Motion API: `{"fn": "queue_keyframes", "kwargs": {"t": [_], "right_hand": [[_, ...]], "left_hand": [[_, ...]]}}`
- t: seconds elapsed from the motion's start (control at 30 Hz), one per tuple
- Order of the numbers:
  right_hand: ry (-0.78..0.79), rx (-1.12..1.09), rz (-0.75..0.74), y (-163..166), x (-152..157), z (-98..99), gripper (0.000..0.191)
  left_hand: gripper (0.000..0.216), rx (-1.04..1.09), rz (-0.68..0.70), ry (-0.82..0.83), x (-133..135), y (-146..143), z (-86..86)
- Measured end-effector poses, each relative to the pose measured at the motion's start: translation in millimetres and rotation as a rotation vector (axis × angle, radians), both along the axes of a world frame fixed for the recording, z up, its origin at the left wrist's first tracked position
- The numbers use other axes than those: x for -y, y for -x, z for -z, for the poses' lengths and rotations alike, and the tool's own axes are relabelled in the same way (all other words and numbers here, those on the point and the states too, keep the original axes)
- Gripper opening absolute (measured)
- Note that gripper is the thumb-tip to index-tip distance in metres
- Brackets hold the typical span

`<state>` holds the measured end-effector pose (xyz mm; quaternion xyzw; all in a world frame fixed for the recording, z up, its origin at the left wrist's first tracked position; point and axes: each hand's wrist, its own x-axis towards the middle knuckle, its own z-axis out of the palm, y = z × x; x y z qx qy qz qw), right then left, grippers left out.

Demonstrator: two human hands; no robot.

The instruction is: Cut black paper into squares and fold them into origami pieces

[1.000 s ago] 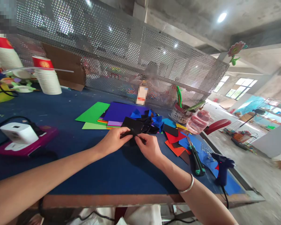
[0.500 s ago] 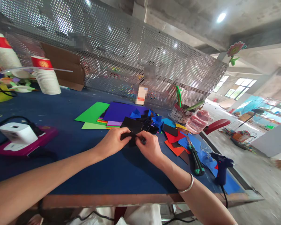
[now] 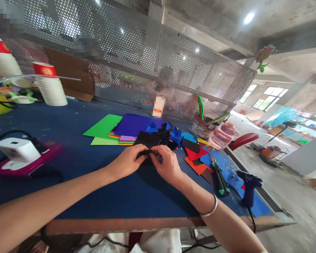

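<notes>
Above the blue tabletop (image 3: pixel 116 196), a small piece of black paper (image 3: pixel 144 153) is pinched between my two hands. The thumb and fingers of my left hand (image 3: pixel 127 160) close on its left part. My right hand (image 3: pixel 167 163) pinches its right end with the fingertips; most of the piece is hidden by the fingers. Just beyond the hands lie a flat black sheet (image 3: pixel 146 139) and several folded blue and black paper pieces (image 3: pixel 177 136). Stacked coloured sheets (image 3: pixel 106 124), green and purple on top, spread to the left of these.
On the right are red sheets (image 3: pixel 195 154), a utility knife (image 3: pixel 220 177) and a glue gun (image 3: pixel 250 186) with a cable. A pink bottle (image 3: pixel 222 137) and a cactus pot (image 3: pixel 204 127) stand behind. At left are paper cups (image 3: pixel 51 86) and a white charger (image 3: pixel 18 150). A perforated screen (image 3: pixel 137 59) backs the table.
The black paper between my fingers has turned and looks narrower, more like a strip. My right fingers have shifted slightly left along it, and the view has moved a little.
</notes>
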<state>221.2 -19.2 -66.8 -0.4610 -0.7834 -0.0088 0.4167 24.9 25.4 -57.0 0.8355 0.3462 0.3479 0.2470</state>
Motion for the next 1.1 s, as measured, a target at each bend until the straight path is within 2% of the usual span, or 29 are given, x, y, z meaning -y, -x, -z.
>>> {"fn": "queue_keyframes", "kwargs": {"t": [0.23,0.83,1.1], "right_hand": [[-0.007,0.039,-0.013,2.0,0.6,1.6,0.019],[-0.080,0.066,-0.057,-0.7,3.0,-1.4,0.014],[-0.127,0.154,-0.083,-1.4,3.1,-3.0,0.028]], "left_hand": [[0.022,-0.015,-0.021,-0.064,-1.8,1.5,2.1],[0.029,-0.060,0.002,-0.225,-0.4,4.0,3.9],[0.035,-0.056,0.029,-0.265,1.1,3.9,5.3]]}}
